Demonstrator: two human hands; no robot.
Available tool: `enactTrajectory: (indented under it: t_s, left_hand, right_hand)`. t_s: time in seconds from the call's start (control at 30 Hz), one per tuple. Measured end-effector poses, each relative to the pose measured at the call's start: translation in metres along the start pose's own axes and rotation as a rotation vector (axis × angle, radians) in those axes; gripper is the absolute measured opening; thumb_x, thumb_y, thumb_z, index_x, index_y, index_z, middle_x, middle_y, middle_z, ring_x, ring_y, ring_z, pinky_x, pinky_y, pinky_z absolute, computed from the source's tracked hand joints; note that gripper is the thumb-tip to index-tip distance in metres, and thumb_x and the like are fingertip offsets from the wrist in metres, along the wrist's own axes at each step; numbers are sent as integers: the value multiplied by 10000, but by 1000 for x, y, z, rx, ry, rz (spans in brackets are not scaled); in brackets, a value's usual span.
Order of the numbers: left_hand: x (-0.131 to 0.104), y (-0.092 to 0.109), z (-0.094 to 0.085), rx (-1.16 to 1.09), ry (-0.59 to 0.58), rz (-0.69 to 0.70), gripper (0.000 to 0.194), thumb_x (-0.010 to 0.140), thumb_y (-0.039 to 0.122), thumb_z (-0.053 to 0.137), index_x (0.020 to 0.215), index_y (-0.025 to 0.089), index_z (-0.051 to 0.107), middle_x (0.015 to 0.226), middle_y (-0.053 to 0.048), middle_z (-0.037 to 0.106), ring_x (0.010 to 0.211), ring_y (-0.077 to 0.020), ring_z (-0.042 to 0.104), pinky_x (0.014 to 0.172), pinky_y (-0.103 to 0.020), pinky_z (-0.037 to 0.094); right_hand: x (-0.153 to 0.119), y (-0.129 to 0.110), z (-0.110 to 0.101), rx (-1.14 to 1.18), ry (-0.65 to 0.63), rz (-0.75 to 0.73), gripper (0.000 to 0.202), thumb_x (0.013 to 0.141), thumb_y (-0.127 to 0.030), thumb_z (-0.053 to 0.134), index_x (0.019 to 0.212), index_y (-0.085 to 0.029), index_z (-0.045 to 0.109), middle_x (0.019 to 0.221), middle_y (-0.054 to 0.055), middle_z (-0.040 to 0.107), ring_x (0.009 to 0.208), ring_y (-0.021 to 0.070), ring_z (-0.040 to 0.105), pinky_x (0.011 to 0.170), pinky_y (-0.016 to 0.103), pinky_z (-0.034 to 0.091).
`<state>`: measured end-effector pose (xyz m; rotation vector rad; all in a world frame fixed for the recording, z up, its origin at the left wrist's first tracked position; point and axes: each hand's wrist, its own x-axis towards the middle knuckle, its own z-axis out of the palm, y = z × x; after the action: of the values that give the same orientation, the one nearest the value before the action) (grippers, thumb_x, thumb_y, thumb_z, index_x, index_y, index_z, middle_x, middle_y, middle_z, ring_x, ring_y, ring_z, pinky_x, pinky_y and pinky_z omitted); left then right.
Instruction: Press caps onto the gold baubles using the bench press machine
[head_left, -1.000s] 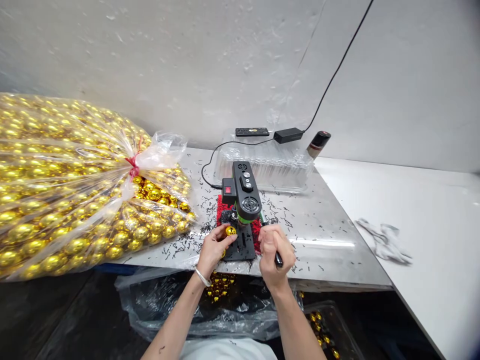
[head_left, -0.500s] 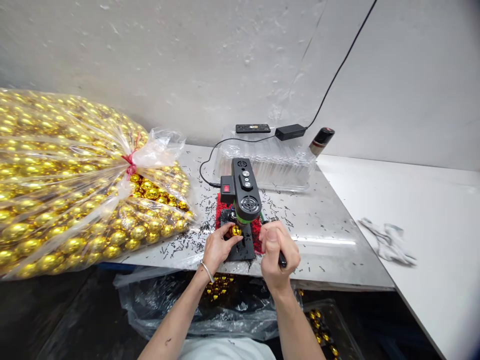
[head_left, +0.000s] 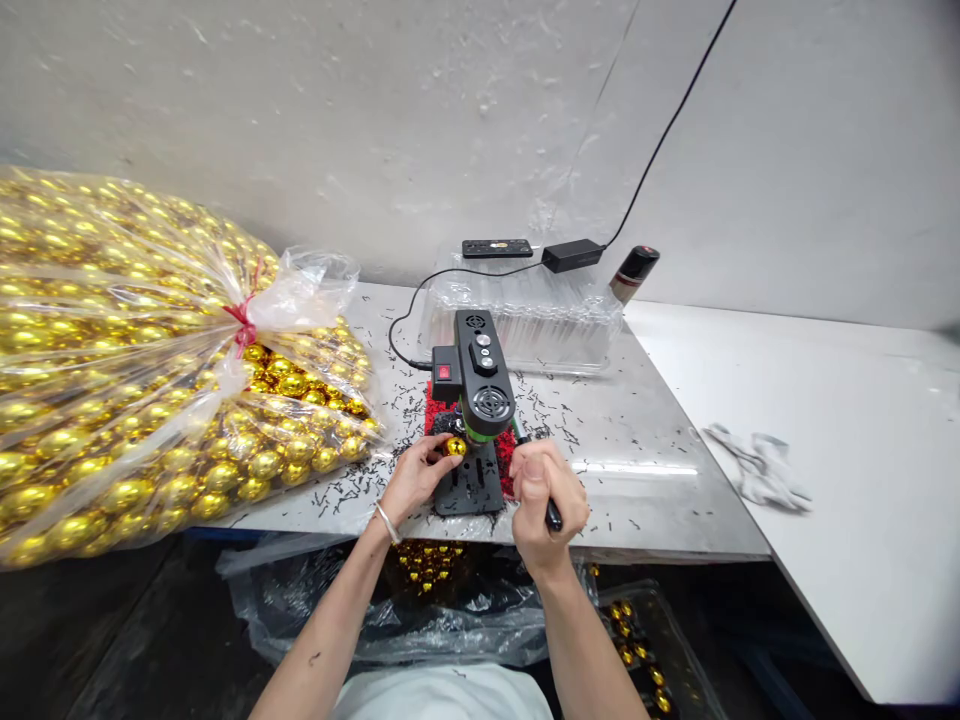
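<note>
At far left of the bench, a tied clear bag (head_left: 150, 370) packed with gold balls, lying on the steel table (head_left: 637, 500). Below the table edge, a second open bag (head_left: 465, 610) with a few loose balls. Left hand (head_left: 409, 480) closed round one gold ball (head_left: 455, 446), fingertips pinching it on the black base plate, directly under the head of the small bench drill (head_left: 480, 390). Advisable here: ball seated square under the bit, held firm against spin, fingertips clear of the bit, lever brought down slowly. Bit contact hidden by the drill head; probably just above the ball. Right hand (head_left: 547, 495) fisted tight on the drill's black lever (head_left: 553, 515), thumb uppermost, wrist straight, forearm rising from below. Further right, a clear plastic tray (head_left: 525, 330) at the wall, white gloves (head_left: 757, 465).
</note>
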<state>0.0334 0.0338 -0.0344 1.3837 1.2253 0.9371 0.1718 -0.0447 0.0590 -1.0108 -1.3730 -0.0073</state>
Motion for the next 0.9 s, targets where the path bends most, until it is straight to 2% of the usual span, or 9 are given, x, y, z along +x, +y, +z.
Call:
enactTrajectory:
  t_s: [0.23,0.37,0.47,0.57,0.63,0.73,0.8,0.9]
  left_hand:
    - [0,8,-3,80,-16,38,329,652,364,774,928,189,736,692,-13,657,642,-168,578,634,-267,453]
    - [-4,11,-6,118,-35,30,343,681,381,749,964,188,726,630,5,626,607,-166,563,587,-254,424]
    - [-9,16,-8,195,-75,39,348,718,370,717,1019,196,718,589,22,606,569,-161,542,588,-255,413]
    - [-15,22,-6,248,-73,59,314,694,325,739,988,218,730,576,20,605,538,-162,521,616,-264,425]
    - [-18,25,-2,219,-52,66,296,651,289,775,938,230,738,623,-1,634,546,-170,530,645,-270,441]
    - [-20,26,6,145,-38,73,300,616,256,808,906,237,737,806,-55,696,643,-203,596,695,-274,465]
    - [-20,24,9,138,-36,80,289,626,263,812,904,244,736,929,-76,710,711,-223,624,721,-278,476]
    - [-18,21,11,177,-33,95,250,650,282,811,889,251,745,996,-75,711,683,-215,618,721,-288,481]
  right_hand:
    - [-2,0,0,-6,-7,-10,324,914,-80,410,617,-211,424,569,-20,445,606,135,499,552,280,371]
    - [-2,-1,0,-23,-23,-14,317,910,-68,405,628,-211,425,575,-19,451,612,133,499,560,278,378]
    - [-2,0,0,-11,-17,-22,314,906,-61,409,630,-210,428,573,-20,454,615,132,501,557,274,378]
    - [-3,1,0,1,-4,-22,320,907,-71,410,620,-211,433,565,-19,453,609,136,503,552,279,382]
    - [-3,1,0,1,-1,-19,321,908,-79,409,617,-212,440,568,-15,462,608,139,509,548,283,384]
    - [-3,1,0,0,-9,-18,317,908,-83,409,620,-211,447,576,-12,476,614,140,517,550,285,389]
    - [-4,2,-1,-6,-15,-18,316,908,-83,411,621,-211,446,576,-12,477,619,141,520,553,285,390]
    - [-6,3,-2,-15,-23,-28,312,904,-72,415,627,-211,440,573,-15,468,623,139,518,554,282,392]
